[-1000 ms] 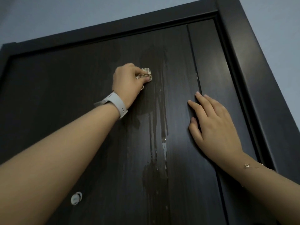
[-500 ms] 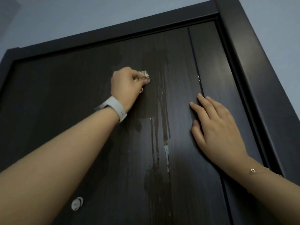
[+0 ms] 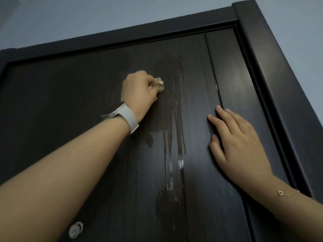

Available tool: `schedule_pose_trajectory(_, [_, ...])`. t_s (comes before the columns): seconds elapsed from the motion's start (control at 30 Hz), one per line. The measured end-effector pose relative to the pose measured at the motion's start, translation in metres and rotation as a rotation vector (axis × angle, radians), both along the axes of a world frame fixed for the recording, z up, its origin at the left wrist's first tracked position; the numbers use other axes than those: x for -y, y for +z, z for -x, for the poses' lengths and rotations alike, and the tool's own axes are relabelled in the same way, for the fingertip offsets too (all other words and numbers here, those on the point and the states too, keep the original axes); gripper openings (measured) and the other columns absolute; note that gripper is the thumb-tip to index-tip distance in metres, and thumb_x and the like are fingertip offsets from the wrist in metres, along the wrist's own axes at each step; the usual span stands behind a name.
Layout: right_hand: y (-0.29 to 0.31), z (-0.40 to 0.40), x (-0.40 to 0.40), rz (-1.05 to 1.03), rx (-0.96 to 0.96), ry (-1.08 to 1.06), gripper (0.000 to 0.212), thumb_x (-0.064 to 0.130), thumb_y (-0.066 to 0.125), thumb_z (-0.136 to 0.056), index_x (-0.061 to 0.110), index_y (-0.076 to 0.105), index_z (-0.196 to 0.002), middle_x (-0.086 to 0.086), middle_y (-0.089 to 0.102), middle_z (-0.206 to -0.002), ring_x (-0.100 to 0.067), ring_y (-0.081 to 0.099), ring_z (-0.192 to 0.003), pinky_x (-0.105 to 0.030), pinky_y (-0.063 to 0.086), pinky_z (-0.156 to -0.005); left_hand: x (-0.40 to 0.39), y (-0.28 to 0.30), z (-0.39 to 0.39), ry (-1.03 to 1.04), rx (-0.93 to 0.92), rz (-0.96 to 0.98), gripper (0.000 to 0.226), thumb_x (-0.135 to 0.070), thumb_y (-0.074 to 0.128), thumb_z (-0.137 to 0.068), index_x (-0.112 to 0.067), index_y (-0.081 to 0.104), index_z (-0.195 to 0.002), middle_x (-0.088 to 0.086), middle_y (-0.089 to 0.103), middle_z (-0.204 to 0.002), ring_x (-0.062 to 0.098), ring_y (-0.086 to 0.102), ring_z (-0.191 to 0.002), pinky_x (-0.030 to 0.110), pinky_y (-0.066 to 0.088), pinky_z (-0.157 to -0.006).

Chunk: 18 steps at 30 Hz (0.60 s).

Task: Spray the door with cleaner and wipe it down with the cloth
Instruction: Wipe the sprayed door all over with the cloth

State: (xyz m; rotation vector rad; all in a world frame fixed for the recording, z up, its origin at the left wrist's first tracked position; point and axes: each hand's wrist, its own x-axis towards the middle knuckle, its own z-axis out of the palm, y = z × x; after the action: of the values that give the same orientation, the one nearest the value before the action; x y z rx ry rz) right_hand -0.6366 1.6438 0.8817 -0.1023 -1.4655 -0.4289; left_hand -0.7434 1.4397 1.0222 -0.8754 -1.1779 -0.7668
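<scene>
L hand (image 3: 139, 93): gripping small crumpled pale cloth (image 3: 158, 83), pressing it to upper part of dark wood-grain door (image 3: 70, 105).
Wet streaks (image 3: 174, 137): running down mid-panel.
R hand (image 3: 239, 142): resting flat on door, fingers straight.

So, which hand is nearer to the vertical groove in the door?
The right. The right hand lies flat on the door, fingertips touching the groove. The left hand, gripping the cloth, is well to the groove's left.

Plain grey-blue wall (image 3: 87, 18), dim light
</scene>
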Motion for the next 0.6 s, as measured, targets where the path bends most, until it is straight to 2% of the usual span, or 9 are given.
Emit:
schedule_pose_trajectory(0.1, [0.000, 0.000, -0.001, 0.002, 0.007, 0.008, 0.049, 0.028, 0.040, -0.095, 0.010, 0.051, -0.139, -0.011, 0.042, -0.152, -0.027, 0.034, -0.141, -0.042, 0.025, -0.117, -0.001, -0.016, -0.002, -0.022, 0.011, 0.023, 0.017, -0.028, 0.069, -0.088, -0.018, 0.077, -0.099, 0.001, 0.065, -0.091, 0.019, 0.062, -0.088, 0.038, 0.050, -0.081])
schedule_pose_trajectory(0.23, [-0.001, 0.001, -0.001, 0.002, 0.009, -0.003, 0.049, 0.027, 0.040, -0.095, 0.009, 0.051, -0.139, -0.011, 0.042, -0.151, -0.028, 0.035, -0.141, -0.042, 0.025, -0.117, 0.007, -0.065, 0.007, -0.014, -0.123, 0.082, 0.016, -0.026, 0.071, -0.087, -0.017, 0.078, -0.098, 0.001, 0.064, -0.087, 0.020, 0.060, -0.085, 0.041, 0.049, -0.077])
schedule_pose_trajectory(0.33, [0.000, 0.001, -0.001, -0.001, 0.009, -0.001, 0.050, 0.028, 0.039, -0.095, 0.009, 0.051, -0.139, -0.012, 0.042, -0.151, -0.028, 0.035, -0.141, -0.043, 0.025, -0.117, 0.012, -0.048, 0.010, 0.118, -0.186, 0.135, 0.017, -0.024, 0.068, -0.088, -0.014, 0.077, -0.099, 0.005, 0.064, -0.089, 0.025, 0.059, -0.086, 0.043, 0.048, -0.076])
schedule_pose_trajectory(0.47, [0.000, 0.000, -0.001, -0.006, 0.003, 0.024, 0.049, 0.028, 0.039, -0.095, 0.009, 0.051, -0.139, -0.011, 0.042, -0.151, -0.027, 0.035, -0.141, -0.041, 0.024, -0.116, 0.015, -0.011, 0.006, 0.181, -0.105, 0.098, 0.019, -0.024, 0.066, -0.090, -0.013, 0.077, -0.100, 0.007, 0.064, -0.092, 0.027, 0.059, -0.091, 0.042, 0.048, -0.079])
schedule_pose_trajectory(0.6, [0.000, 0.000, 0.000, -0.010, 0.003, 0.024, 0.050, 0.028, 0.039, -0.094, 0.009, 0.052, -0.138, -0.012, 0.043, -0.150, -0.028, 0.036, -0.140, -0.042, 0.026, -0.116, 0.007, -0.057, 0.004, 0.121, -0.170, 0.153, 0.013, -0.020, 0.066, -0.087, -0.012, 0.076, -0.087, 0.007, 0.062, -0.082, 0.027, 0.058, -0.080, 0.042, 0.048, -0.069])
